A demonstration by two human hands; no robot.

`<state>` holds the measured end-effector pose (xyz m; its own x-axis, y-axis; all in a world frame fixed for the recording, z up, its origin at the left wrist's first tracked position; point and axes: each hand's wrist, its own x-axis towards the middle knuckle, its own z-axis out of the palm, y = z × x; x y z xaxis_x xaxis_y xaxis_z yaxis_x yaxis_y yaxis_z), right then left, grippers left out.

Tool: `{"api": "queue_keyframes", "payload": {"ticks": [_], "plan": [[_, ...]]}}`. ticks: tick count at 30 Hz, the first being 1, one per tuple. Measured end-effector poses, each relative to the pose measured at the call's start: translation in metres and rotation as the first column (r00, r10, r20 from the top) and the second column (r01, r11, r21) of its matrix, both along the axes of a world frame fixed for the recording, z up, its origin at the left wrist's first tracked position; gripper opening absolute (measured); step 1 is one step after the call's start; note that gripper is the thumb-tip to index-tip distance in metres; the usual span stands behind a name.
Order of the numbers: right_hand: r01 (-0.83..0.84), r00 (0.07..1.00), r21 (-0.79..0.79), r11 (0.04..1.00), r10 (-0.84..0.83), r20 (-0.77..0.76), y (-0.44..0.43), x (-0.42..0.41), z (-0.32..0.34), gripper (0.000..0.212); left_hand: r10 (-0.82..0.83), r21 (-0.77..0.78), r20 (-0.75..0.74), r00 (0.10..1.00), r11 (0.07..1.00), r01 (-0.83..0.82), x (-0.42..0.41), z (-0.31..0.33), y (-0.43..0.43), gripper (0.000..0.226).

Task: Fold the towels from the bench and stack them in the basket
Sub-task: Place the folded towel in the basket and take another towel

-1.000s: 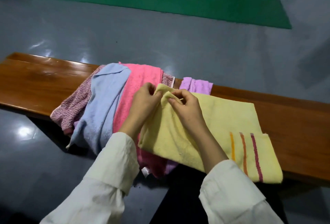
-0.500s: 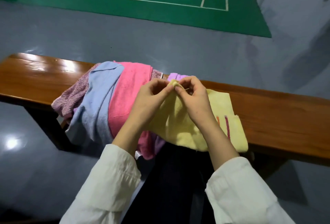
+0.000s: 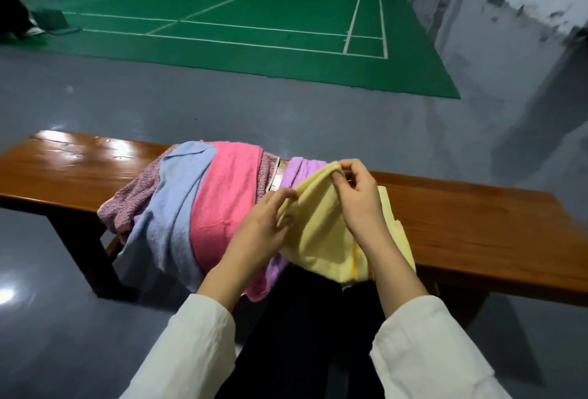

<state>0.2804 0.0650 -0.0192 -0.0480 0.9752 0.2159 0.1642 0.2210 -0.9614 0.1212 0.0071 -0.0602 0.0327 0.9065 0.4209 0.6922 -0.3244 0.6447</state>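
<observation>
Right hand (image 3: pixel 358 195): fingers curled, pinching top edge of yellow towel (image 3: pixel 321 233).
Left hand (image 3: pixel 264 226): fingers curled, gripping same edge lower down.
Yellow towel: lifted, tail draped over bench (image 3: pixel 477 226) front edge.
Pile: blue towel (image 3: pixel 171 207), pink towel (image 3: pixel 226 204) at bench middle.

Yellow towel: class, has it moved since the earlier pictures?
Yes. Against the bench, the yellow towel has risen and gathered leftward: it lay spread flat, now the left hand and right hand pinch its edge up.
</observation>
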Motion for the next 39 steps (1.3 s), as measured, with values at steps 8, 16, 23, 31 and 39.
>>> {"api": "queue_keyframes", "payload": {"ticks": [8,16,23,31,39], "plan": [[0.151,0.986,0.045,0.987,-0.148,-0.07,0.007,0.014,0.005,0.005,0.147,0.04,-0.102,0.984,0.989,-0.144,-0.036,-0.002,-0.005,0.019],[0.218,0.974,0.024,0.976,-0.216,-0.073,0.01,0.022,0.002,0.005,0.157,0.116,0.011,0.987,0.981,-0.158,-0.033,0.017,0.003,0.033],[0.262,0.962,0.024,0.965,-0.259,-0.086,0.013,0.031,0.011,0.005,0.142,0.056,0.094,0.985,0.988,-0.147,-0.021,0.04,0.015,0.032],[0.347,0.938,0.154,0.925,-0.338,-0.083,0.009,0.041,0.045,0.006,0.105,-0.024,0.487,0.867,0.994,-0.106,0.009,0.08,0.031,0.003],[0.437,0.899,0.208,0.875,-0.417,-0.134,-0.001,0.065,0.096,0.012,0.055,0.075,0.489,0.871,0.992,-0.105,0.036,0.129,0.039,0.022]]}}
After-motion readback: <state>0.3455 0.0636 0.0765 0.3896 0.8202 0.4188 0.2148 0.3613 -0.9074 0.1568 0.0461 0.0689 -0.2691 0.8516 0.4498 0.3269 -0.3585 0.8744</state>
